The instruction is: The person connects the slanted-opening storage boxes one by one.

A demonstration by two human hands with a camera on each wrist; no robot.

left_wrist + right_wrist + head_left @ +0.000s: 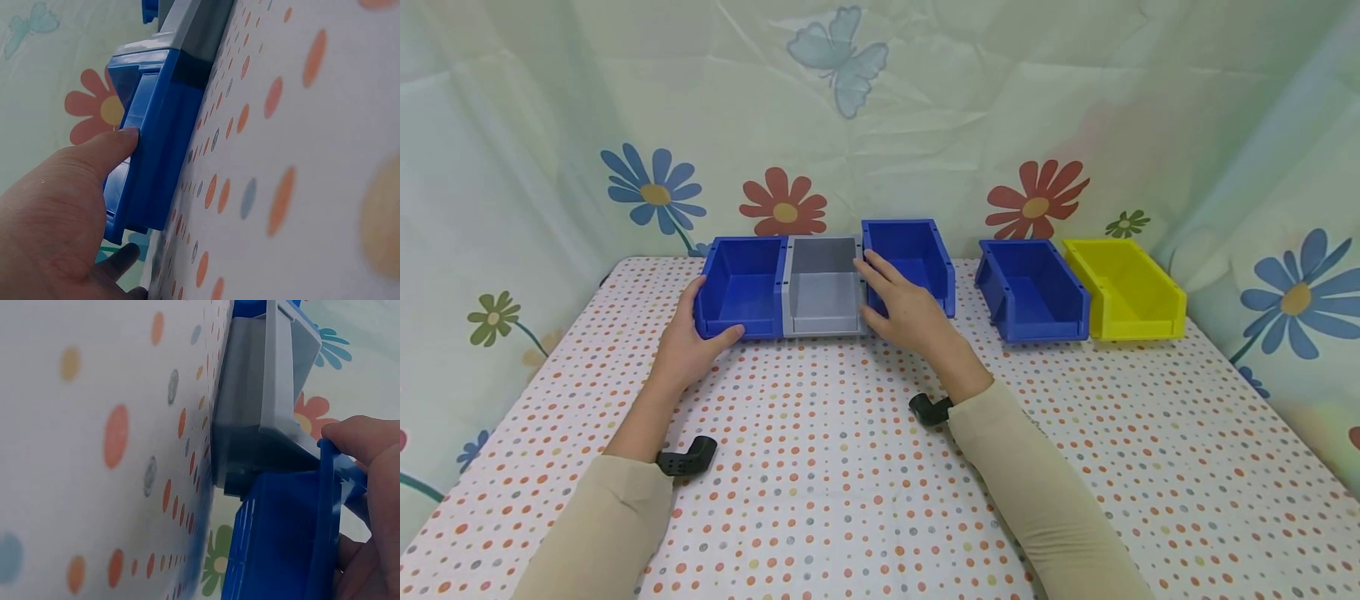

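Middle blue bin (925,271): just beside the gray bin (823,292) on its right, set farther back on the desk (820,467) than its neighbor; contact along that side partly covered by fingers, can't tell.
Long axis: roughly front to back, about parallel to gray.
Direction from hands: ahead of the right hand (913,317), right across gray from the left hand (692,337).
Nearer hand: right, already touching.
Right hand: pinching middle blue by its left wall, thumb near the front corner, other fingers over the rim; only a narrow gap between.
Left hand: gripping the left blue bin (743,287), thumb over the front lip, fingers along the outer left wall; spread about as far as that corner.
Left pair: side by side, fronts nearly level.
Farther right: right blue bin (1037,300) and yellow bin (1131,287), apart from middle blue.
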